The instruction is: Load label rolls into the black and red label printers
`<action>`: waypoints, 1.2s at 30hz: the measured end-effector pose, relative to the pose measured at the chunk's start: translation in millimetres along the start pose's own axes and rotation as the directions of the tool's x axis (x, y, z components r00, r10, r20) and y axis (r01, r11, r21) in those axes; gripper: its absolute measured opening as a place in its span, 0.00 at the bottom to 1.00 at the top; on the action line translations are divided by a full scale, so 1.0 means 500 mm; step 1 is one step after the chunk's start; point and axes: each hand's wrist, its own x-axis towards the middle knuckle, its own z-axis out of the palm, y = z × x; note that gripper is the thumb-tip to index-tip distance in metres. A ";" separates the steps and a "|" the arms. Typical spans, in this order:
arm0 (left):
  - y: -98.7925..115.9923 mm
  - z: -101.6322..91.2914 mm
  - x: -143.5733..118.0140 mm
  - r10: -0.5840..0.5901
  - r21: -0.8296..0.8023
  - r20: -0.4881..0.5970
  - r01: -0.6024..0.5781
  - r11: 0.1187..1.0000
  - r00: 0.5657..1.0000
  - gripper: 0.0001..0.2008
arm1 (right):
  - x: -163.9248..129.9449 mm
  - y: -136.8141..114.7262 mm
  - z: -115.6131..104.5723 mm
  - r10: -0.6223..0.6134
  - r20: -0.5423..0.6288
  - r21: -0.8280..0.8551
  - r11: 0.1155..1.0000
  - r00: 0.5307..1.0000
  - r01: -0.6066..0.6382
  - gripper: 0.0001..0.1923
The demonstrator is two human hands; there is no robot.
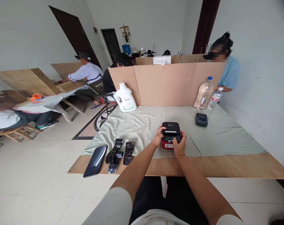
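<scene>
Resting on a pale green cloth (142, 122) spread over the wooden worktop (226, 165), a small black and red label printer (171, 135) is held between both hands. The left hand (158, 137) is pressed against the printer's left side, its fingers curled onto the black lid; the right hand (179, 144) is closed around the printer's right front corner, the thumb lying on top. A white strip runs across the top of the printer, and a label with small dark print sits on its red front; the writing on the lid is too small to be read.

Left of the printer, at the near edge of the cloth, a dark phone (95, 160) is laid face up, and between phone and printer three dark glossy strips (119, 151) are lying, partly curled. Behind the printer and to its right a second small black device (201, 119) is set on the cloth. Farther behind, a clear water bottle with a blue cap (203, 93) and a smaller bottle (215, 98) are stood before a cardboard screen (165, 83). Behind the printer to the left, a white detergent jug (125, 98) with a green and white label is stood; its wording cannot be made out.

Beyond the screen a person in a light blue shirt (229, 73) is seated. Far left of the printer, other people are seated, one on a chair whose back is printed with letters beginning "PROJE".
</scene>
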 end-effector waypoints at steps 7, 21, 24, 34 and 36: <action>0.054 0.019 0.005 -0.216 -0.022 -0.056 0.216 0.976 0.975 0.47 | 0.008 -0.004 -0.002 0.078 0.027 0.049 0.996 0.997 -0.079 0.31; 0.111 0.080 0.087 -0.139 0.839 0.025 0.054 0.541 0.990 0.05 | -0.001 0.018 -0.018 0.070 0.108 0.113 0.990 0.992 -0.082 0.32; 0.098 0.099 0.126 -0.196 0.854 -0.004 0.106 0.510 0.981 0.08 | -0.013 0.039 -0.034 0.034 0.143 0.192 0.979 0.989 -0.062 0.33; 0.071 0.124 0.158 -0.250 0.872 -0.020 0.140 0.469 0.968 0.20 | -0.022 0.061 -0.049 0.071 0.137 0.128 0.988 0.988 -0.088 0.34; 0.085 0.117 0.146 -0.257 0.894 -0.049 0.157 0.420 0.965 0.21 | -0.021 0.059 -0.052 0.064 0.128 0.109 0.991 0.990 -0.078 0.33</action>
